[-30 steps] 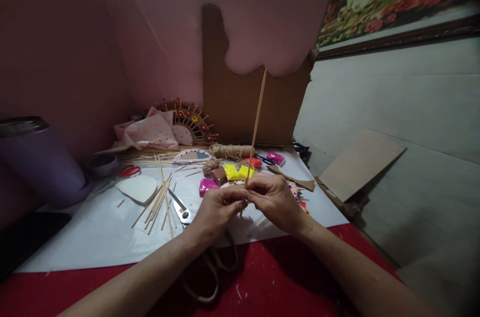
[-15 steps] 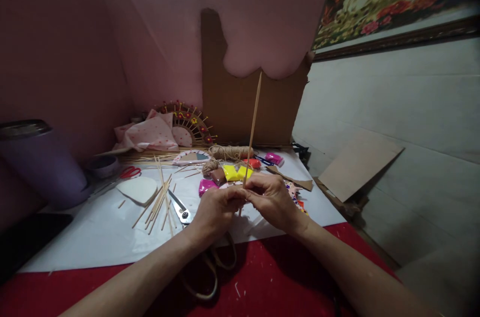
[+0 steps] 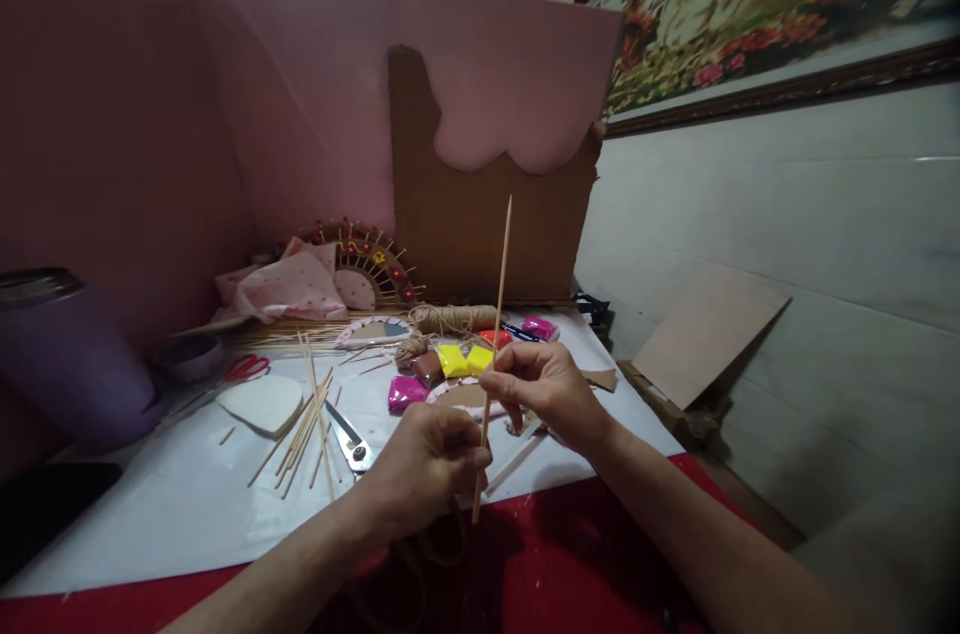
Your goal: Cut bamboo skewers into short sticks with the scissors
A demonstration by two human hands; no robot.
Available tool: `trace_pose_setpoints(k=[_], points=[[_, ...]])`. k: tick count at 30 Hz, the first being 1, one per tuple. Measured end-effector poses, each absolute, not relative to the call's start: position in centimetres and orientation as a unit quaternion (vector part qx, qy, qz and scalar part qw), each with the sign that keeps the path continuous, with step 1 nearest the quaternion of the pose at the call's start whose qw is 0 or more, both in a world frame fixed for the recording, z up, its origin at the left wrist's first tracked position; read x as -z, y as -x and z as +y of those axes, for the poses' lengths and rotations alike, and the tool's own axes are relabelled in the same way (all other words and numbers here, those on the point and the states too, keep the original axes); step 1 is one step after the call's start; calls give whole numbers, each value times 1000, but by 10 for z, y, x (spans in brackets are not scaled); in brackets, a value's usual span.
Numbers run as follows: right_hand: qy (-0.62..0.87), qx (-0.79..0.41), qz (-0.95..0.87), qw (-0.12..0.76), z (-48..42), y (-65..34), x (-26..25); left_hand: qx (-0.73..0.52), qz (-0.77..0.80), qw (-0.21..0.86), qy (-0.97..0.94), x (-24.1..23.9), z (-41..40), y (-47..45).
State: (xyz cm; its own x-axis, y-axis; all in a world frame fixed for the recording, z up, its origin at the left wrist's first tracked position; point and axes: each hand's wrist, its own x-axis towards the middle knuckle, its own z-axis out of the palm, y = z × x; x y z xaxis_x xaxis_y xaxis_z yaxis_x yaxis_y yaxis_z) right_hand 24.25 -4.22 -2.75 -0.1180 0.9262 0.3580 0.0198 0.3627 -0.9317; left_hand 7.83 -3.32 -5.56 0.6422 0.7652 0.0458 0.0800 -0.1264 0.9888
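A thin wooden skewer (image 3: 501, 294) stands nearly upright before me, its pointed end at the top. My left hand (image 3: 431, 464) is closed on its lower part, thumb and fingers pinching it near the bottom end. Higher up, my right hand (image 3: 547, 389) pinches the same skewer between thumb and forefinger. Large scissors (image 3: 356, 449) lie partly under my left forearm, blades toward the back. Left of them is a loose pile of cut sticks (image 3: 304, 434). Behind my hands lies an oval cardboard piece (image 3: 465, 396) with a pale edging, partly covered.
Yellow packets (image 3: 452, 361), a magenta packet (image 3: 406, 393) and twine (image 3: 454, 318) lie behind my hands. A white rounded shape (image 3: 262, 404) and red-handled scissors (image 3: 247, 367) are at left, near a purple tumbler (image 3: 82, 364). A stick-decorated arch (image 3: 375, 259) and brown cardboard (image 3: 487, 234) stand behind.
My hands have moved apart along the skewer, the left lower and the right above it. The skewer sits lower, with more of its bottom end showing. The view has shifted slightly.
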Motion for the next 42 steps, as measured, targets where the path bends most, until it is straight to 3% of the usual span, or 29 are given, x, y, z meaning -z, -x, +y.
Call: trace_pose_setpoints(k=[5, 19, 22, 26, 29, 33, 37, 42], points=[[365, -461, -611, 530, -44, -245, 25, -257, 286, 635, -670, 47, -39, -78], [382, -436, -595, 557, -50, -226, 31, -370, 311, 634, -604, 19, -37, -68], [442, -396, -659, 463, -53, -215, 29, -424, 309, 581, -622, 9, -25, -56], [484, -245, -801, 251, -71, -187, 28, -476, 296, 533, -633, 1, -11, -40], [511, -211, -824, 119, -83, -166, 25, -501, 302, 514, -627, -4, -7, -31], [534, -181, -825, 36, -82, -150, 19, -493, 324, 512, -624, -8, -3, -21], [556, -253, -790, 55, -72, -152, 11, -467, 339, 526, -625, -3, 1, -7], [568, -336, -729, 180, -71, -186, 3, -465, 328, 594, -569, 13, 4, 9]])
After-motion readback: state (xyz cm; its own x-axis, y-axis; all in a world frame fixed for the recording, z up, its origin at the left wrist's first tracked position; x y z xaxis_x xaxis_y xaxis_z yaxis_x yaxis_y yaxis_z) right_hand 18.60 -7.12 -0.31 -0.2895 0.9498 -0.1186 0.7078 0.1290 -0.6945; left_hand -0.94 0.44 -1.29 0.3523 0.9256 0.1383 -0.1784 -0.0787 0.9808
